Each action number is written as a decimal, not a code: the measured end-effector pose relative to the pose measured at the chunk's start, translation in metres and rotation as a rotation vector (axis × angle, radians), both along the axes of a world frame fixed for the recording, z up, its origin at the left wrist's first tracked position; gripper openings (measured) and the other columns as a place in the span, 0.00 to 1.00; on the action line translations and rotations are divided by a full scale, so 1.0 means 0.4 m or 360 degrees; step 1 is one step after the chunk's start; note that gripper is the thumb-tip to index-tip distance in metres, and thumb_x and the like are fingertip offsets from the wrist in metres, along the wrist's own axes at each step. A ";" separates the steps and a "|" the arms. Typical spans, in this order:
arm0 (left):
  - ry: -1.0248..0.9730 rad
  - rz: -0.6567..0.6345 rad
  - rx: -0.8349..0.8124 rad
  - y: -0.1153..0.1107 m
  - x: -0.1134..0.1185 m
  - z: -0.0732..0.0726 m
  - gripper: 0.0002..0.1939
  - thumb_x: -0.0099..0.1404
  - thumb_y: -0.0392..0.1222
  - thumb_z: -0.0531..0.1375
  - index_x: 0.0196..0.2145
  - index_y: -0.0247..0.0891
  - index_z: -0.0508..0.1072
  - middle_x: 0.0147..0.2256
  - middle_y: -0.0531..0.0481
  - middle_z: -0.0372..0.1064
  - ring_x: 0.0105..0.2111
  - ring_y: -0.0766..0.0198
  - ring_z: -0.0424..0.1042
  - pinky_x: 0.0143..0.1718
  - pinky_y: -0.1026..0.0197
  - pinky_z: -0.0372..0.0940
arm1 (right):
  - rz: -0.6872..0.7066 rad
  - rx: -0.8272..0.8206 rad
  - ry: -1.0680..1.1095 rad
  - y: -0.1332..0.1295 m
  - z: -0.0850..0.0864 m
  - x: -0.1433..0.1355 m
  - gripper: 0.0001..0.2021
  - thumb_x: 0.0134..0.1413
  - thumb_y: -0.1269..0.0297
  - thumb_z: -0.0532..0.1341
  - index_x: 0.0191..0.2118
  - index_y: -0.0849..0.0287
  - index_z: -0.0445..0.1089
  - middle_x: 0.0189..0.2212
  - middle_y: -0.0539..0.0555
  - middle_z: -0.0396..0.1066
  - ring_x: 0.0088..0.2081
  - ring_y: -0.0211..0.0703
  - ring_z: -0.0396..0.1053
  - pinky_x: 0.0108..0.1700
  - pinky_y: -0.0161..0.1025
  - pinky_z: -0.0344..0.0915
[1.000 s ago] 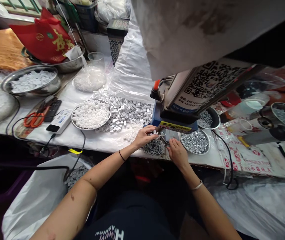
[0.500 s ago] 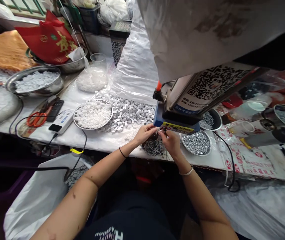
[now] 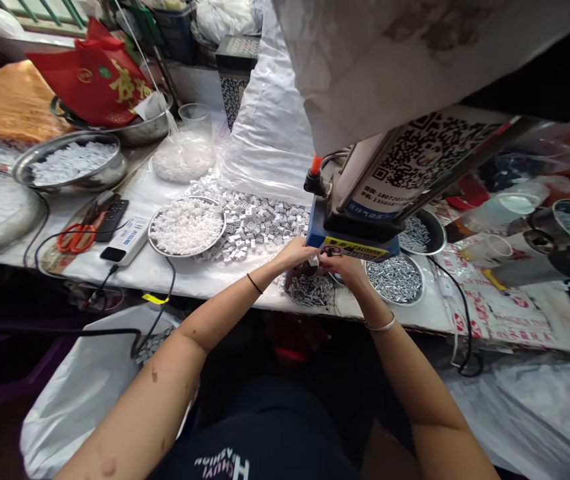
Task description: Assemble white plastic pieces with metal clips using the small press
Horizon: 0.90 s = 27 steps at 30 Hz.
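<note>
Both sides of the small white piece (image 3: 313,261): our left hand (image 3: 297,253) is at its nine o'clock, our right hand (image 3: 349,268) at its three, under the near edge of the blue machine head (image 3: 317,223).
Left grip: fingertips look pressed together, pinching the small white piece.
Right grip: fingertips meet the piece's side; whether they pinch anything, we cannot tell.
Caution label (image 3: 355,247): toward one o'clock from our fingers, on the machine's front. If that head is powered and moves while our fingertips are this close, we judge a nip the worst risk; the head's overhang hides the spot from us.
Small white piece, risk: it is tiny and mostly covered by our fingers, so a tilted hold could seat it crooked or let it slip.
Metal pins (image 3: 309,291): heaped at six o'clock, just below our hands; a dropped piece could get lost among them, and a low wrist could scatter them.
Pin dish (image 3: 395,305): at four o'clock, near our right hand; a wide elbow or wrist swing might knock its rim.
White blocks (image 3: 259,225): loose at ten o'clock, where our left hand could push some astray.
Bead plate (image 3: 151,244): toward nine o'clock, on the bench (image 3: 235,285), beyond easy bumping.
</note>
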State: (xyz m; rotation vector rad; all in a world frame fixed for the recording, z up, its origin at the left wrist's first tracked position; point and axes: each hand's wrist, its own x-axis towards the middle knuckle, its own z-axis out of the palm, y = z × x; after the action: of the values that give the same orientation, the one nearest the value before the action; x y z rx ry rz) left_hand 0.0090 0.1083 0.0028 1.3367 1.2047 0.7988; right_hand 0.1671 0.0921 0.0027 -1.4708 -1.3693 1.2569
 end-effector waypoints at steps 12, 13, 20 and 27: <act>0.0050 -0.0356 0.0225 -0.042 -0.033 0.039 0.12 0.53 0.47 0.61 0.21 0.34 0.72 0.18 0.55 0.63 0.21 0.69 0.62 0.22 0.69 0.55 | -0.0103 0.0715 -0.0379 -0.137 -0.030 -0.022 0.09 0.47 0.58 0.63 0.31 0.57 0.74 0.31 0.53 0.76 0.34 0.45 0.73 0.40 0.42 0.69; 0.0083 -0.0385 0.0246 -0.036 -0.035 0.035 0.12 0.53 0.47 0.61 0.21 0.35 0.72 0.18 0.55 0.62 0.21 0.68 0.62 0.22 0.68 0.56 | -0.0108 0.0751 -0.0426 -0.142 -0.034 -0.026 0.09 0.47 0.58 0.63 0.31 0.57 0.73 0.31 0.53 0.76 0.34 0.45 0.73 0.41 0.43 0.69; -0.0060 0.0009 0.0443 -0.089 -0.067 -0.012 0.15 0.62 0.49 0.55 0.34 0.34 0.74 0.30 0.48 0.70 0.30 0.65 0.67 0.34 0.65 0.62 | 0.0034 0.0740 -0.0580 -0.158 -0.025 0.031 0.17 0.53 0.59 0.60 0.48 0.56 0.68 0.39 0.55 0.75 0.38 0.45 0.73 0.43 0.42 0.69; 0.0495 0.0025 0.0841 -0.248 -0.074 -0.080 0.10 0.58 0.47 0.61 0.33 0.39 0.76 0.32 0.48 0.65 0.36 0.62 0.65 0.41 0.60 0.60 | -0.0387 0.0974 -0.1670 -0.141 -0.097 0.319 0.12 0.54 0.61 0.57 0.38 0.63 0.74 0.43 0.63 0.72 0.46 0.55 0.62 0.50 0.54 0.59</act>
State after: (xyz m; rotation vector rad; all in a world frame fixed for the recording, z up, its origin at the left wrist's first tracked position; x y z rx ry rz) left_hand -0.0205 0.0092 -0.0292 1.9402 1.2934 0.9885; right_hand 0.2945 0.0359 -0.0360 -1.7922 -1.8819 -0.2138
